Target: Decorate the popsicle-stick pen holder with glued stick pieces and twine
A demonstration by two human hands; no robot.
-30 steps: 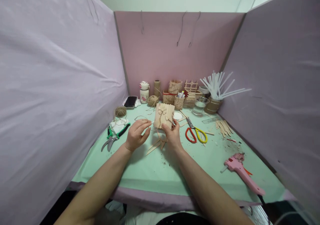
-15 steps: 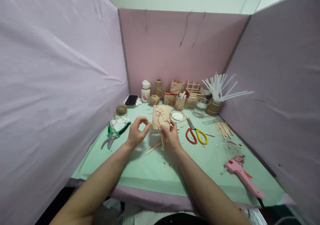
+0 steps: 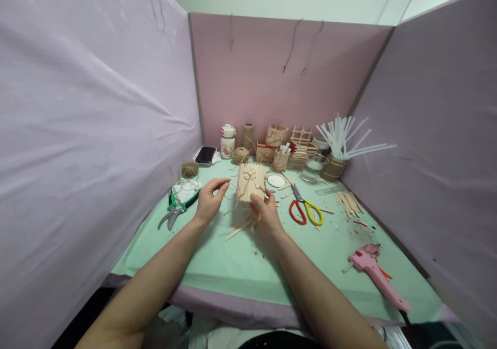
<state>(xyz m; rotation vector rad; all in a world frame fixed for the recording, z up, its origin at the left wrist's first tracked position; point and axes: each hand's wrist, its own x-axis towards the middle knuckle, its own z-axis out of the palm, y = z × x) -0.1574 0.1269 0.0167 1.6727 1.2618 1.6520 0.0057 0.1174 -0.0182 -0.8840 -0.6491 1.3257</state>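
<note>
My right hand [image 3: 265,214] grips a small wooden-stick holder [image 3: 251,182] by its lower right edge, thumb in front and fingers behind. Pale wooden strips form its wall, with a bow or flower shape and thin curved pieces on the front. To its left, my left hand [image 3: 210,199] is apart from it, thumb and fingertips pinched together. Whatever may be between those fingertips is too small to make out. Loose wooden sticks [image 3: 238,228] lie on the table below the holder.
Green-handled pruning shears [image 3: 171,217] lie at left, red-and-yellow scissors [image 3: 298,199] right of the holder. A pink glue gun [image 3: 378,276] rests at front right. Behind stand a twine ball [image 3: 240,155], a glass of water [image 3: 312,169], a pot of white glue sticks [image 3: 333,166] and a bottle [image 3: 228,144].
My left hand has drawn slightly left and up from the holder, its fingers straighter but still pinched. My right hand keeps its grip, and the holder has tilted slightly.
</note>
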